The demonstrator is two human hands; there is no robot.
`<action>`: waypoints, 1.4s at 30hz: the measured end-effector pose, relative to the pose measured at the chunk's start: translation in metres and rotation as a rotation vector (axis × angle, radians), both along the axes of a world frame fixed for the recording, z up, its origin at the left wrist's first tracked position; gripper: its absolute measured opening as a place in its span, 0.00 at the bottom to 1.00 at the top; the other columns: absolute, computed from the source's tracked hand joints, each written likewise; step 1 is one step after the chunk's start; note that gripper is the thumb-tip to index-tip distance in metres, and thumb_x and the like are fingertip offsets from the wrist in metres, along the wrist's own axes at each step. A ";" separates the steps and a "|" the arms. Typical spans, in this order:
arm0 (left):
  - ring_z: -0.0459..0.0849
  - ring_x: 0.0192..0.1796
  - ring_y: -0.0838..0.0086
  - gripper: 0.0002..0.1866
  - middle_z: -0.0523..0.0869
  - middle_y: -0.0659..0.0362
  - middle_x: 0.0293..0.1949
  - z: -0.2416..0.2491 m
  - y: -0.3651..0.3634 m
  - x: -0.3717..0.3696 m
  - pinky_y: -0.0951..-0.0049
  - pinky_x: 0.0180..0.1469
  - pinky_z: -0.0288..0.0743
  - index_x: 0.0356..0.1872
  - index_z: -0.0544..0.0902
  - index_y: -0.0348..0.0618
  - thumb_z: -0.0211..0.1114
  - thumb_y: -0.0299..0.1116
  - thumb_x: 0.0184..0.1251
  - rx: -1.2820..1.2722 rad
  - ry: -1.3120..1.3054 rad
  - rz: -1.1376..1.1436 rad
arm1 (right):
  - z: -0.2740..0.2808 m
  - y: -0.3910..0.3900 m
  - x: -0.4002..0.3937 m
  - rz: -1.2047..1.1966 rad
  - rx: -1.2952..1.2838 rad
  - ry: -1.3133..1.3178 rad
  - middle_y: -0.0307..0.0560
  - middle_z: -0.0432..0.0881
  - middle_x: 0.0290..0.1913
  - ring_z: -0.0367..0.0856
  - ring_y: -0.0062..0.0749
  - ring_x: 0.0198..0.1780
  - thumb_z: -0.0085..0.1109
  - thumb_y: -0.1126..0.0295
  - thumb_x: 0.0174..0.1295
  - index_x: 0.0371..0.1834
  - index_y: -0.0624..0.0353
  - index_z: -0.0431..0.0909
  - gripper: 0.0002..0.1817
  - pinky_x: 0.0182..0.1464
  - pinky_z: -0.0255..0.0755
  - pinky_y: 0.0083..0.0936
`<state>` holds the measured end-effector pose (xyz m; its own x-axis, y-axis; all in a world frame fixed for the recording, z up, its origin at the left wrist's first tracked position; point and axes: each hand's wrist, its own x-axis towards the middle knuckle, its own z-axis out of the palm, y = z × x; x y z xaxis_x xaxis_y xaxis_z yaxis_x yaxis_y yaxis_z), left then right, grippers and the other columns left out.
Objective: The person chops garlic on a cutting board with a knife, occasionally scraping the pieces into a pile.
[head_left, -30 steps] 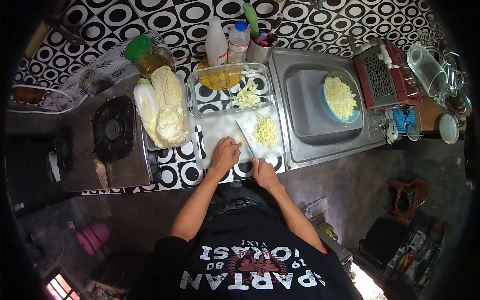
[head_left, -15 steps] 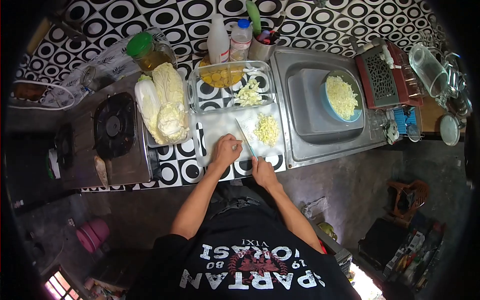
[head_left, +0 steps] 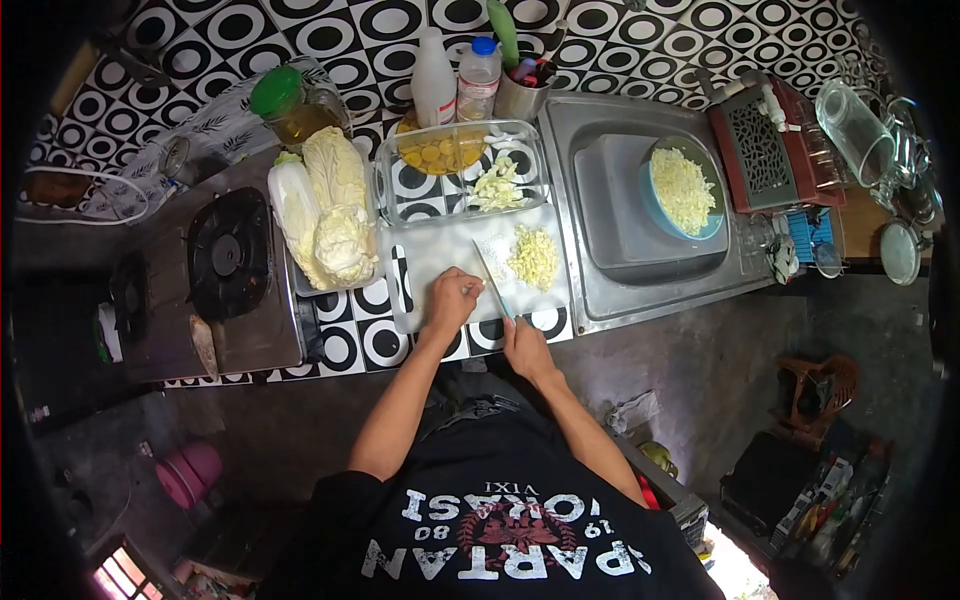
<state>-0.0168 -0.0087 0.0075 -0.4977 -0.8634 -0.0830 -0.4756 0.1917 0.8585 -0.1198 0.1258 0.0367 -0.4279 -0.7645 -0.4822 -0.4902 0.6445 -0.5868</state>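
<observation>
My right hand [head_left: 526,347] grips a kitchen knife [head_left: 492,270] by its light blue handle, blade pointing away from me over the white cutting board [head_left: 425,262]. Just left of the blade, my left hand [head_left: 454,298] is closed with fingertips pinched together; whatever is in them is too small to name. To the right of the knife lies a pile of finely chopped pale vegetable [head_left: 533,258]. Behind the board stands a rectangular glass dish [head_left: 405,219], with larger cut pale pieces [head_left: 497,187] inside it.
Left of the board, napa cabbages [head_left: 335,195] sit in a clear container beside a gas stove [head_left: 250,325]. On the right, a blue bowl [head_left: 655,205] of chopped vegetable stands in the steel sink [head_left: 590,300]. Bottles [head_left: 434,85] stand along the back.
Both hands and the knife stay almost in place. My left fingertips have shifted very slightly beside the blade; the view has moved a little.
</observation>
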 end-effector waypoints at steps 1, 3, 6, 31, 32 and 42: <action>0.80 0.31 0.61 0.06 0.80 0.54 0.27 0.000 0.001 0.000 0.67 0.36 0.73 0.27 0.86 0.45 0.69 0.24 0.45 -0.001 0.000 -0.006 | 0.002 -0.006 -0.002 -0.006 -0.001 0.000 0.75 0.77 0.31 0.75 0.71 0.39 0.35 0.54 0.70 0.35 0.70 0.73 0.26 0.44 0.68 0.55; 0.79 0.32 0.61 0.05 0.79 0.55 0.26 0.000 0.000 0.000 0.66 0.36 0.73 0.27 0.86 0.46 0.68 0.25 0.46 -0.047 -0.015 -0.020 | 0.010 -0.015 -0.006 0.017 0.032 0.010 0.75 0.77 0.31 0.75 0.71 0.40 0.35 0.54 0.70 0.34 0.71 0.73 0.26 0.44 0.68 0.55; 0.79 0.32 0.61 0.05 0.78 0.56 0.27 -0.003 0.000 0.000 0.65 0.36 0.72 0.27 0.86 0.47 0.68 0.26 0.47 -0.080 -0.038 -0.042 | 0.019 -0.009 -0.007 0.040 0.029 0.007 0.75 0.77 0.31 0.75 0.71 0.39 0.35 0.54 0.70 0.34 0.71 0.73 0.27 0.43 0.68 0.55; 0.79 0.30 0.61 0.02 0.80 0.54 0.27 -0.005 0.004 0.001 0.65 0.35 0.73 0.25 0.85 0.43 0.69 0.27 0.48 -0.021 -0.007 0.045 | 0.009 0.013 0.012 -0.036 0.033 -0.015 0.73 0.77 0.28 0.74 0.71 0.38 0.36 0.55 0.70 0.33 0.70 0.72 0.25 0.41 0.67 0.54; 0.79 0.30 0.61 0.02 0.80 0.54 0.27 -0.006 0.004 0.002 0.65 0.36 0.73 0.25 0.85 0.43 0.68 0.27 0.48 -0.056 0.005 0.023 | 0.006 0.009 0.012 -0.023 0.043 0.019 0.73 0.77 0.28 0.75 0.70 0.38 0.36 0.55 0.70 0.33 0.70 0.72 0.25 0.41 0.67 0.54; 0.78 0.33 0.61 0.06 0.80 0.55 0.27 -0.006 0.005 0.002 0.66 0.38 0.72 0.28 0.86 0.43 0.66 0.22 0.47 -0.202 0.015 -0.034 | 0.020 0.000 -0.002 0.027 0.088 -0.062 0.74 0.77 0.31 0.75 0.70 0.42 0.35 0.53 0.71 0.35 0.70 0.73 0.27 0.45 0.68 0.53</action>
<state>-0.0152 -0.0033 0.0013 -0.5271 -0.8441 0.0979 -0.4529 0.3766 0.8082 -0.1222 0.1259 0.0572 -0.3751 -0.7289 -0.5726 -0.4722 0.6819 -0.5586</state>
